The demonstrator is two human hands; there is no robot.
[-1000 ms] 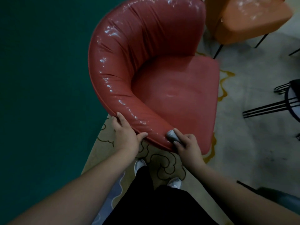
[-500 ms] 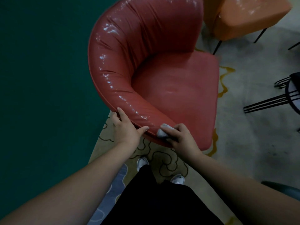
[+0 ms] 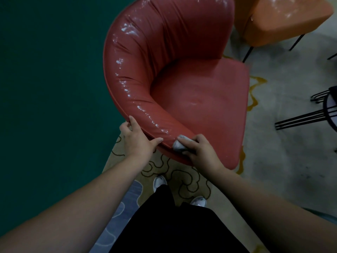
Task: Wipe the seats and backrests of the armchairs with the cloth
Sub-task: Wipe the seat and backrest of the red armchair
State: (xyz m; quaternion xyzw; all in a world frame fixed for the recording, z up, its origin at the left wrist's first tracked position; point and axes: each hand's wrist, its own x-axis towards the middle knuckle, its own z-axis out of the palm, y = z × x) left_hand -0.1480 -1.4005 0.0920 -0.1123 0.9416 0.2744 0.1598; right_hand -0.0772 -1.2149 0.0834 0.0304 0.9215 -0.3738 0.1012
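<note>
Resting on patterned carpet (image 3: pixel 184 181), red armchair (image 3: pixel 191 92); right hand (image 3: pixel 200 152) clutching cloth (image 3: pixel 178 144), left hand (image 3: pixel 138 141) gripping backrest.

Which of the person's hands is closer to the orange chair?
Right. The right hand wipes the red armchair's near end; the left hand grips farther from the orange chair.

You face the red armchair (image 3: pixel 182 84): glossy, wrinkled vinyl, its curved backrest wrapping the flat seat. A second, orange armchair (image 3: pixel 284 17) stands just beyond it on thin black legs. The small grey cloth (image 3: pixel 178 144), bunched up, presses on the red backrest's near end.
</note>
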